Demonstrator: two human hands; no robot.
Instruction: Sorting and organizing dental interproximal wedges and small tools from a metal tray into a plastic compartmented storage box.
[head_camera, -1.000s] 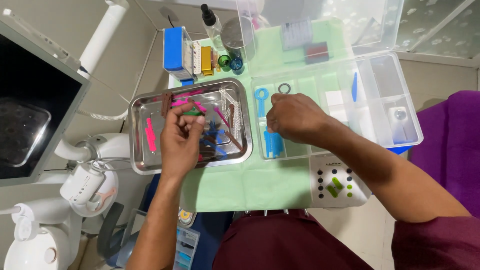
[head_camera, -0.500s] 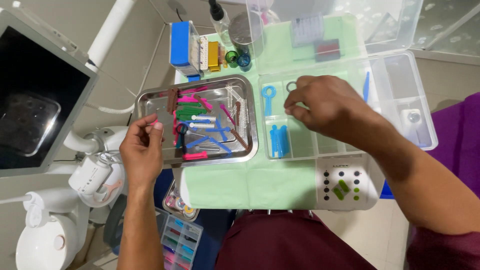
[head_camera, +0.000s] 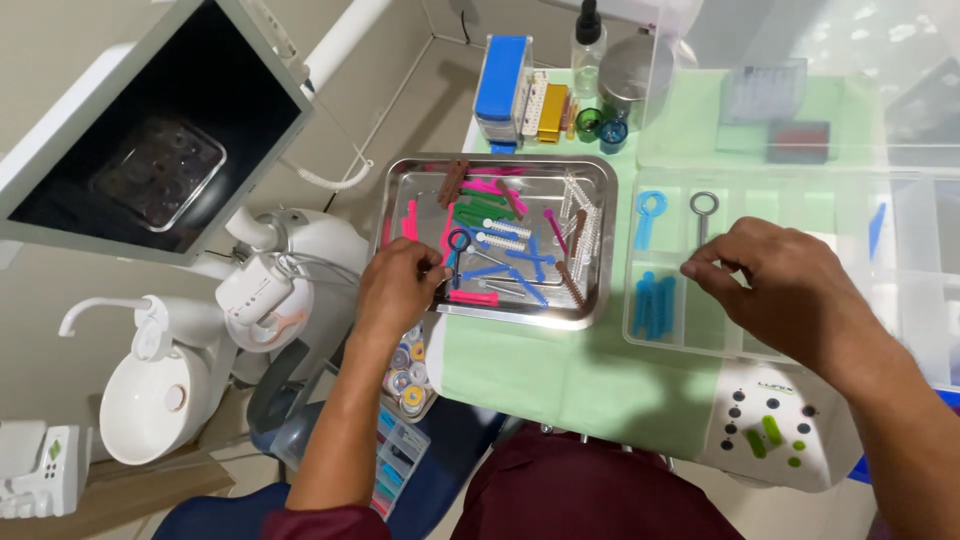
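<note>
Sorting of small plastic dental pieces, partly done.
Left hand (head_camera: 398, 290) pinches a blue ring-ended piece (head_camera: 459, 243) at the metal tray (head_camera: 600, 240), where many coloured pieces remain; right hand (head_camera: 775, 285), fingertips together, hovers over the clear compartment box (head_camera: 760, 345), which holds several blue pieces (head_camera: 652, 302).

The left hand (head_camera: 398, 290) covers the near-left corner of the metal tray (head_camera: 590, 240), hiding whatever its fingertips pinch. The right hand (head_camera: 790, 285) masks part of the clear compartment box (head_camera: 905, 215) (its right end runs off-frame); its grip is unreadable.
</note>
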